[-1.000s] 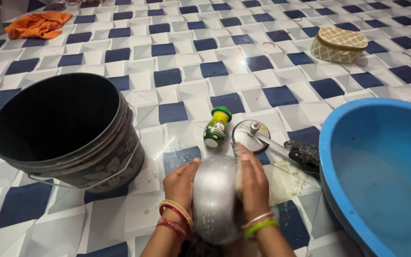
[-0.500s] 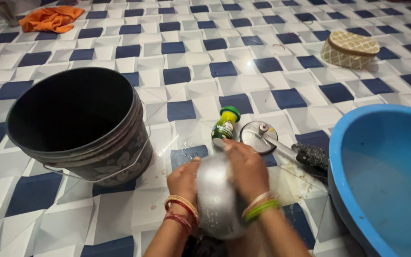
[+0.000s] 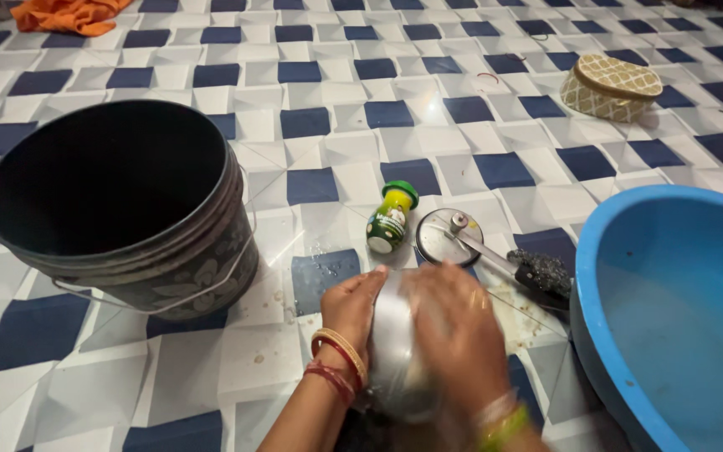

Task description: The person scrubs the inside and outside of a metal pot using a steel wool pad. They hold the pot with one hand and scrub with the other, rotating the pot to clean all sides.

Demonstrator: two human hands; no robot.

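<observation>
A round silver metal pot (image 3: 395, 351) sits upside down on the tiled floor, low in the middle of the view. My left hand (image 3: 351, 305) grips its left side and wears red and gold bangles. Blurred, my right hand (image 3: 458, 335) presses flat on the pot's top and right side, with green bangles at the wrist. Whether it holds a scrubber is hidden. Just beyond the pot lie a small yellow bottle with a green cap (image 3: 390, 219) and a flat metal lid with a long black handle (image 3: 445, 238).
A large black bucket (image 3: 119, 209) stands at the left. A big blue tub (image 3: 671, 310) fills the lower right. A patterned gold box (image 3: 611, 84) sits far right, an orange cloth (image 3: 77, 12) far left. The floor around the pot is wet.
My right hand has slid from the pot's far edge down over its top towards me. The left hand keeps its grip. The camera has shifted slightly.
</observation>
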